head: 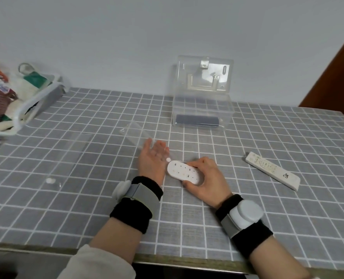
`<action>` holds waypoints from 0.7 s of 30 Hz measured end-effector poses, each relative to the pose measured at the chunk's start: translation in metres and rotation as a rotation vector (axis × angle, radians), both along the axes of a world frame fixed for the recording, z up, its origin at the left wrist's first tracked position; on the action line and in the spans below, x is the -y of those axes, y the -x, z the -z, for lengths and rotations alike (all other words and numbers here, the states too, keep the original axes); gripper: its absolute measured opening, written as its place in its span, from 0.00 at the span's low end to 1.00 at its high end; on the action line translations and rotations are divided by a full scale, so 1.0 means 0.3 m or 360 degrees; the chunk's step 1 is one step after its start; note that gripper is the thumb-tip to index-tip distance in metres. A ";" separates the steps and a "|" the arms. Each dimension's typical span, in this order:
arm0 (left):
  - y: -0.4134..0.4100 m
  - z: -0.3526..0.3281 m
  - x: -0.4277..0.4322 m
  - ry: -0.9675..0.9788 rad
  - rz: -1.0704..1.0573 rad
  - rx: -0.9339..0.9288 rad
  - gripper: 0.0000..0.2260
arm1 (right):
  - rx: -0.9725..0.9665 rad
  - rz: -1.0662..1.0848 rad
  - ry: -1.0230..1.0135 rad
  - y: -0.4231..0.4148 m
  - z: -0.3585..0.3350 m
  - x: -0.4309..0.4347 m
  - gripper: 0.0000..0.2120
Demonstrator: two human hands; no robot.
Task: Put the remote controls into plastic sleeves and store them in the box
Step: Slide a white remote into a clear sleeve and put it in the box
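Table (98, 214), grey check cloth. 9 o'clock edge: white basket (19, 114) of packets. Flat plastic sleeve (70, 156) lies at 3 o'clock from the basket, white sticker dot at its near end. Second sleeve (134, 132) lies at 11 o'clock from the left hand (153, 160). That hand is flat out, palm up, fingers straight, with the fingertips at the sleeve's near end; can't tell if they touch. Right hand (206, 180) is just beside it at 3 o'clock, thumb and fingers curled round the oval white remote (184, 172), nose pointing 10 o'clock at the left palm. Clear box (203, 114) is at 12 o'clock, lid up, dark remote (197, 120) inside. Long white remote (272, 170) lies on the cloth at 3 o'clock from the right hand.
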State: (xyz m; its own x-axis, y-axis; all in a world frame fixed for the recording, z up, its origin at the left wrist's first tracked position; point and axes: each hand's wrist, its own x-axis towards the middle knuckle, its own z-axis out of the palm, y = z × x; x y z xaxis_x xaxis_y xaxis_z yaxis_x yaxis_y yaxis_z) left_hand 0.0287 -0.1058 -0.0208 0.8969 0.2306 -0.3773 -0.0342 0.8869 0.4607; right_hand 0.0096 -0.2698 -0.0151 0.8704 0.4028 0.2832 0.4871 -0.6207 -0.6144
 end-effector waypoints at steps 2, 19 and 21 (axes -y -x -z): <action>-0.001 0.006 -0.005 0.0063 -0.0045 -0.0001 0.20 | 0.0016 -0.0004 0.0017 0.001 0.000 0.001 0.22; 0.010 -0.022 0.049 -0.0159 0.0505 0.0089 0.18 | -0.0001 0.0135 -0.0186 -0.005 0.001 -0.010 0.23; 0.032 -0.047 0.068 -0.0285 0.0578 0.0291 0.15 | 0.0002 0.0153 -0.0216 -0.007 0.002 -0.012 0.24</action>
State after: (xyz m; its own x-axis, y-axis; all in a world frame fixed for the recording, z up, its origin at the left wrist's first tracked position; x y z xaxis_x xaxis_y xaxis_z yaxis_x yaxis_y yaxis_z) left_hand 0.0192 -0.1263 -0.0067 0.9800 -0.0646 -0.1880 0.1699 0.7633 0.6232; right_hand 0.0116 -0.2660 -0.0156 0.9027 0.2755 0.3305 0.4302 -0.5761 -0.6950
